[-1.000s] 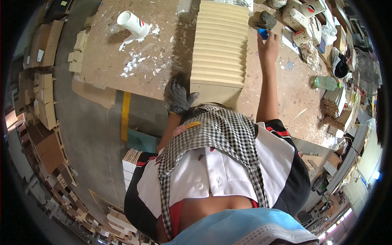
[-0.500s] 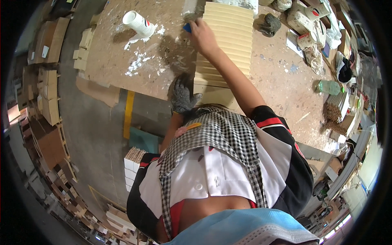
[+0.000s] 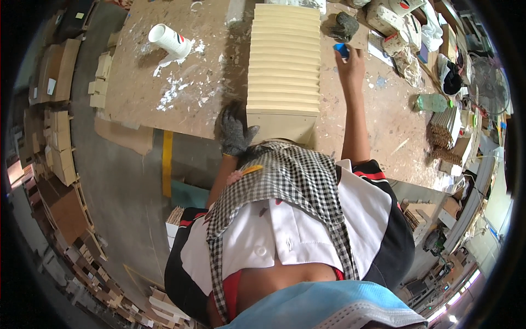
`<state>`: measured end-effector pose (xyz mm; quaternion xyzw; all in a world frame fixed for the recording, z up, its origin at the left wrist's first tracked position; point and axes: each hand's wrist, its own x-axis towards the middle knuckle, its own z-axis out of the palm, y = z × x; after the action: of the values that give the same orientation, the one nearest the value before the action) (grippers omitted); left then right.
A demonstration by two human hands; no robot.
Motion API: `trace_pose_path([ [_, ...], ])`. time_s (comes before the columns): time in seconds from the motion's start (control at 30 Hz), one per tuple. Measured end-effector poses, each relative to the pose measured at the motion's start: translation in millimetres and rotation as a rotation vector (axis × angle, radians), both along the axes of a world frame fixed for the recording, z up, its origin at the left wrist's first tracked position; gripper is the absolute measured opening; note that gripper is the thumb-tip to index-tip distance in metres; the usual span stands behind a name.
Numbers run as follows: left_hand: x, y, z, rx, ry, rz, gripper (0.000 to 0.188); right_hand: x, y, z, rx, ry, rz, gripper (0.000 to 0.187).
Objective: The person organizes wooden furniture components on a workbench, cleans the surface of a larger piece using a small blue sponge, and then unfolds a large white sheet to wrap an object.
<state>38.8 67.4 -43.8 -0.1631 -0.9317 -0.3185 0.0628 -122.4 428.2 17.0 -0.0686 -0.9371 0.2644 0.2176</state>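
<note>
A tall stack of cream board pieces [image 3: 284, 60], overlapped in steps, lies on the worktable in front of me. My left hand [image 3: 235, 130] wears a grey knit glove. It rests at the stack's near left corner, fingers stretched forward and thumb apart, holding nothing. To the right of the stack, my bare right hand [image 3: 351, 68] pinches a small flat blue piece [image 3: 342, 50] between thumb and fingers. Its exact kind is too small to tell. Just beyond that hand lies a crumpled dark grey glove [image 3: 344, 26].
A white paper cup [image 3: 170, 41] leans in dried white splashes on the worktable [image 3: 137, 82], left of the stack. Along the right side are a green plastic bottle [image 3: 431, 102], stained containers [image 3: 395, 43] and bundled cardboard strips [image 3: 445, 127]. Stacked boxes [image 3: 61, 140] stand across the floor.
My right hand, with the blue piece, has gone from the stack's far left edge across to its right side. My left hand stays by the near left corner. The view has shifted slightly.
</note>
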Motion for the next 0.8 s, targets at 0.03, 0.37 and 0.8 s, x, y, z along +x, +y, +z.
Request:
trace_pose_path([
  [0.03, 0, -1, -2, -0.011, 0.011, -0.012, 0.079, 0, -12, 6, -0.048, 0.003, 0.052, 0.036],
  [0.37, 2, 0, 8, -0.012, -0.081, 0.019, 0.08, 2, -23, 32, -0.045, -0.047, 0.282, 0.04],
  [0.8, -3, -2, 16, -0.073, -0.071, 0.021, 0.08, -73, -181, 17, 0.241, 0.128, 0.672, 0.041],
])
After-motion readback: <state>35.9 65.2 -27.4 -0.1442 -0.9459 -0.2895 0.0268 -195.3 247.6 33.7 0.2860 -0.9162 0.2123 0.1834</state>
